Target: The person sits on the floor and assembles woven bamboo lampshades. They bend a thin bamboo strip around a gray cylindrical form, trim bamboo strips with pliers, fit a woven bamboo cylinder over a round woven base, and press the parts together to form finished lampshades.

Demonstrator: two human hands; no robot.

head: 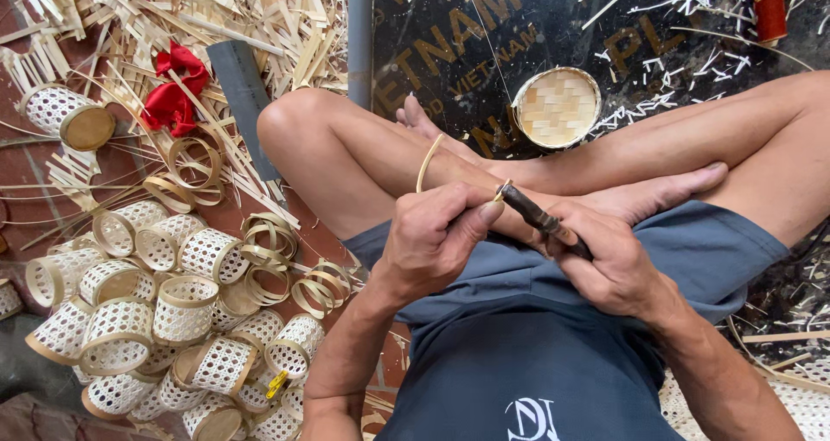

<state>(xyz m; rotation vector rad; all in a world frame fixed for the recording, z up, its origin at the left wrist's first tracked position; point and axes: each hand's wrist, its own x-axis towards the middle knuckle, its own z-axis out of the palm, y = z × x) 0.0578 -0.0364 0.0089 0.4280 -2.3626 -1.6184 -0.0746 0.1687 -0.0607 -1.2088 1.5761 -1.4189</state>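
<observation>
Fingers of the left hand curl shut around a thin bamboo strip that curves up over the crossed legs. Right hand fingers wrap tight on a dark knife, its tip touching the strip. Woven little baskets pile on the floor's left side.

The bamboo strip looks pale, smooth and matt; the knife has a dark, worn wooden handle; the woven bamboo baskets are cream and dry; the red cloth looks soft
</observation>
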